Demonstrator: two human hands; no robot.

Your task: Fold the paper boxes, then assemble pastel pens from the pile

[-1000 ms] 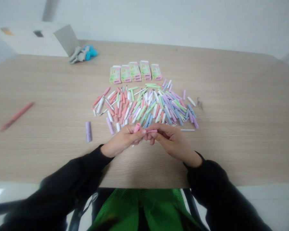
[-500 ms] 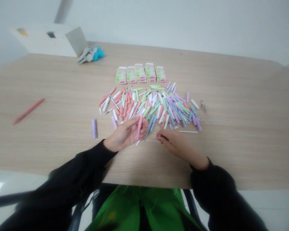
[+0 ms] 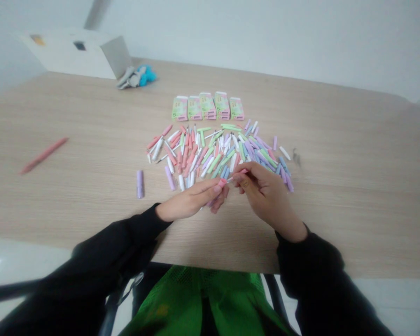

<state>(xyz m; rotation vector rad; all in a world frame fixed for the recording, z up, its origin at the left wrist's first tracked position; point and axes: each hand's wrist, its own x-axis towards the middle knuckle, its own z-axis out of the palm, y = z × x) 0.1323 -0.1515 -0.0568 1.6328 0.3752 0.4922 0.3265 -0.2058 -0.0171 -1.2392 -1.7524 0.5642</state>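
In front of me, my left hand (image 3: 198, 198) is closed around a pink pen barrel (image 3: 222, 182), whose end points up to the right. My right hand (image 3: 264, 193) pinches a slim pen piece (image 3: 244, 171), pink at one end with a thin white stem. The tip of that stem meets the barrel's end; whether it is inside, I cannot tell. Just beyond both hands spreads a pile of pen parts (image 3: 215, 161) in pink, white, green, blue and purple. Part of the pile is hidden behind my fingers.
Several small green-and-pink boxes (image 3: 179, 108) stand in a row behind the pile. To the left lie a purple pen cap (image 3: 140, 184) and a long pink pen (image 3: 45, 155). Grey and blue gloves (image 3: 137, 77) rest beside a white box (image 3: 77, 55) at the back left.
My right hand has come up and left to meet my left hand, now with the slim pen piece showing. The left hand has turned, tilting the pink barrel toward the right.
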